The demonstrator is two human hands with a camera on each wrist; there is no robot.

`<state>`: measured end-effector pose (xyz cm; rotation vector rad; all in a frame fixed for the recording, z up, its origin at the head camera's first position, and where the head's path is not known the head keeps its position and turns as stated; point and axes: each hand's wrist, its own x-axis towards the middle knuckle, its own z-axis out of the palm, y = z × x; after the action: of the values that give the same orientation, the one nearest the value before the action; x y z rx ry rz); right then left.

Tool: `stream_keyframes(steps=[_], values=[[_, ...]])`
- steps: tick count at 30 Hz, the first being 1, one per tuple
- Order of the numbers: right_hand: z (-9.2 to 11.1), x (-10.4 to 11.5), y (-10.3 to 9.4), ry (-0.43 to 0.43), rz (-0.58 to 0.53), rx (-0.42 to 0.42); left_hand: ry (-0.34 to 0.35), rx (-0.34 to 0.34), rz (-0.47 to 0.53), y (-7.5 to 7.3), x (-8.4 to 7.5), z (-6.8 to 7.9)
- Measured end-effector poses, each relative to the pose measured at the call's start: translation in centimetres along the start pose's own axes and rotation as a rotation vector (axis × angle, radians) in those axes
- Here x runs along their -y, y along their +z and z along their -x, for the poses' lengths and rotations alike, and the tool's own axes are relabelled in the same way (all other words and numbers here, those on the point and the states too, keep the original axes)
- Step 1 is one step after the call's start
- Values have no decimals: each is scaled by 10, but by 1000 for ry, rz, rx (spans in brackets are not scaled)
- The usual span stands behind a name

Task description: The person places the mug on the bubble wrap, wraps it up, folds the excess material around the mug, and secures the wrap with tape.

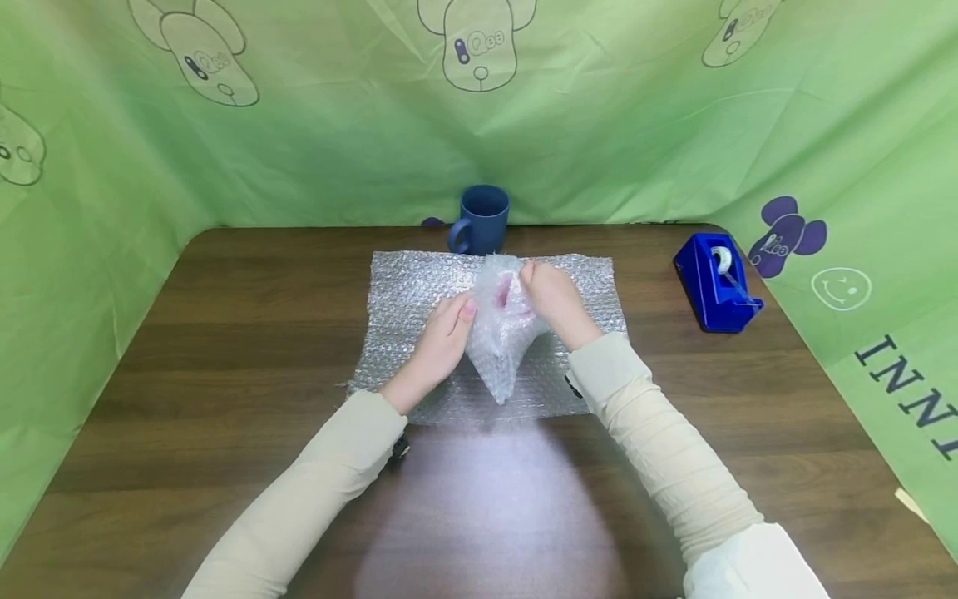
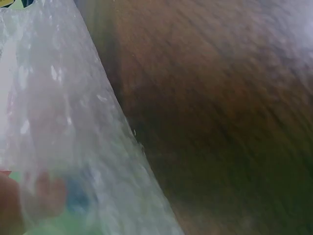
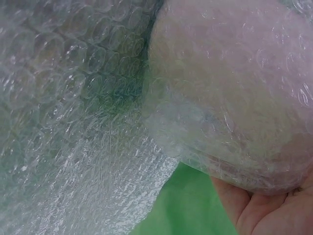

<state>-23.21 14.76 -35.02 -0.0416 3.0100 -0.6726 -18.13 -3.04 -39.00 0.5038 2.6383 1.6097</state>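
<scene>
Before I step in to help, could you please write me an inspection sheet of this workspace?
Surface: wood-grain table, with a bright patch of light at the near side.
Job's things: bubble-wrapped bundle, pinkish inside, contents unclear; bubble wrap sheet spread beneath it.
Clutter: blue mug, upright beyond the sheet; blue tape dispenser with a roll, toward the right edge; small pale piece at the right edge, unidentified.
Left hand: holds the bundle's left side.
Right hand: grips the bundle's upper right.
Cables: nothing seen.
Surroundings: green cloth with printed cartoon heads, behind and at both sides.
</scene>
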Motion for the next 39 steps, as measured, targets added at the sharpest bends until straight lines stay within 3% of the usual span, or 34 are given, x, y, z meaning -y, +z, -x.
stream_keyframes(steps=[5, 12, 18, 26, 32, 39], values=[[0, 0, 1, 14, -6, 5, -10, -28, 9, 2, -2, -3], [-2, 1, 2, -52, 113, -16, 12, -89, 32, -3, -15, -13], [-3, 2, 3, -32, 119, -7, 10, -64, -2, -6, -22, -20], [-2, 1, 1, -34, 90, -9, -65, -38, -29, -2, -30, -31], [-2, -1, 0, -57, 29, -9, -57, 20, -261, 0, -40, -38], [-4, -4, 2, -4, -85, 8, -114, 209, -496, -7, -52, -51]])
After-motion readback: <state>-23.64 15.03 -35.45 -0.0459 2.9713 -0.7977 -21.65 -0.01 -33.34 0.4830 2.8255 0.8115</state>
